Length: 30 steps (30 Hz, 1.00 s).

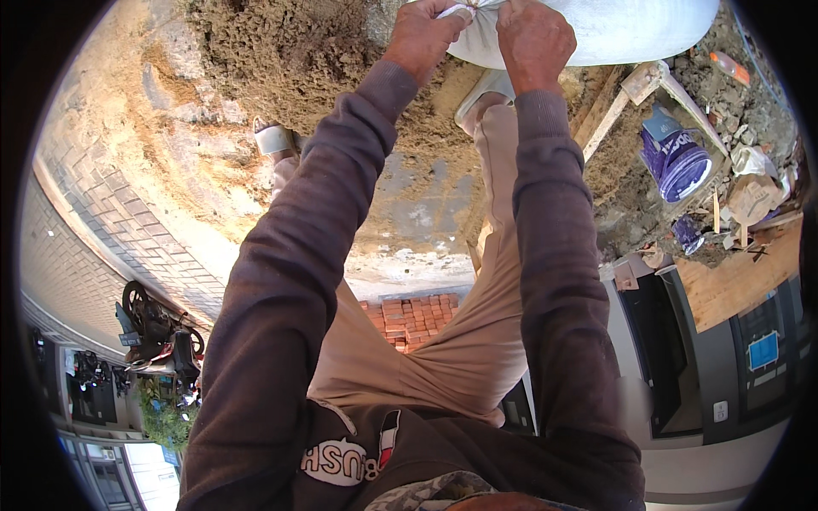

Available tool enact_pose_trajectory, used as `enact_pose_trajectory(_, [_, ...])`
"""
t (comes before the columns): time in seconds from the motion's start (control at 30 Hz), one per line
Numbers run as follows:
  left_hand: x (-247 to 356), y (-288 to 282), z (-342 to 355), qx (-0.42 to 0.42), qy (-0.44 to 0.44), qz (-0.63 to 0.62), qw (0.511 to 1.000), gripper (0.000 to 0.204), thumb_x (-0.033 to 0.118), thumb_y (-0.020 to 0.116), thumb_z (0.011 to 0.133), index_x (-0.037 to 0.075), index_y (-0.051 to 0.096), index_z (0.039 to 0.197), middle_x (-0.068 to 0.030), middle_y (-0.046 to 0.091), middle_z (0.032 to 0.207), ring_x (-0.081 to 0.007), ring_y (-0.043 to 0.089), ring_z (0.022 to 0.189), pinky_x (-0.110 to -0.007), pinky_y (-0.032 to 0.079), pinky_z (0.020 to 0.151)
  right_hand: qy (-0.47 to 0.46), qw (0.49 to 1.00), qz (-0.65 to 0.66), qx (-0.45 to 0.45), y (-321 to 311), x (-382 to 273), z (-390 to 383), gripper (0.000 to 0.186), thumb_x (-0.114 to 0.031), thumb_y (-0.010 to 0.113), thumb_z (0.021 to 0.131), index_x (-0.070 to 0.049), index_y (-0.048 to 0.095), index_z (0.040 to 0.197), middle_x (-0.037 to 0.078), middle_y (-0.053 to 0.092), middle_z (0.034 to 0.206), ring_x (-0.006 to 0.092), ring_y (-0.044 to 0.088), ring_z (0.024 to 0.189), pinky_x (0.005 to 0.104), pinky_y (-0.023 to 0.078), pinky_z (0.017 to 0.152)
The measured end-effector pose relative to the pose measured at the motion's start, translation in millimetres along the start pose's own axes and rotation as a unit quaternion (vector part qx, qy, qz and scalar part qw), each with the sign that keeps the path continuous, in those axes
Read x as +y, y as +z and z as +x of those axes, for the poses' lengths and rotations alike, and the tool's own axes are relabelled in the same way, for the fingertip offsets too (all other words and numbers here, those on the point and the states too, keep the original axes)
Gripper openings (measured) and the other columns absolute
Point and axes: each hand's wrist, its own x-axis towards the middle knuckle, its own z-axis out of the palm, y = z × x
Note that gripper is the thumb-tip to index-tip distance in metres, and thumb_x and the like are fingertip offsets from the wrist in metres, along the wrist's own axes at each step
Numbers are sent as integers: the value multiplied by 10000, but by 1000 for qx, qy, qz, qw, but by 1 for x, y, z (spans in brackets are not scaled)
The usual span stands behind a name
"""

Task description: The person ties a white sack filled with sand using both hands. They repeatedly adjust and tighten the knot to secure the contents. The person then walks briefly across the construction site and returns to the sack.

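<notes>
A full white sack (626,32) lies at the top of the view, its mouth gathered into a twisted neck. My left hand (426,41) grips the white sack material on the left side of that neck, fingers closed. Close beside it, my right hand (537,43) is closed on the neck from the right, knuckles facing me. The top edge of the picture cuts off part of the neck and fingertips, so I cannot make out whether a tie is there. Both arms reach forward over my spread legs.
Loose brown sand (273,64) is heaped left of the sack. To the right are a dusty angled tool (643,83), a purple container (682,162), an orange object (730,68) and rubble. Red bricks (413,319) lie behind my legs; a motorcycle (162,336) stands far left.
</notes>
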Motion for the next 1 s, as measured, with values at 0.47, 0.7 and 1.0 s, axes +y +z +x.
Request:
enact_pose_trajectory(0.47, [-3, -6, 7, -39, 43, 42, 997, 123, 93, 575, 848, 17, 660, 896, 29, 562, 703, -57, 480, 642, -247, 396, 569, 154, 885, 298, -324, -30, 15, -23, 303, -330, 509, 937, -98, 703, 922, 81, 664, 720, 222, 626, 611, 322, 513, 597])
enact_pose_trajectory(0.7, [-10, -9, 8, -39, 77, 70, 994, 122, 83, 574, 845, 3, 651, 894, 19, 578, 716, -66, 499, 650, -255, 412, 577, 402, 600, 517, -460, -21, 30, -8, 445, -323, 400, 1014, 41, 646, 1079, 66, 679, 806, 151, 621, 607, 300, 556, 652])
enact_pose_trajectory(1.0, [-11, -7, 8, -44, 93, 43, 994, 129, 66, 561, 842, -1, 651, 907, 11, 614, 762, -62, 530, 705, -253, 445, 625, 455, 482, 620, -419, -6, 24, -21, 154, -133, 556, 942, -7, 644, 951, 34, 642, 762, 103, 607, 596, 286, 572, 633])
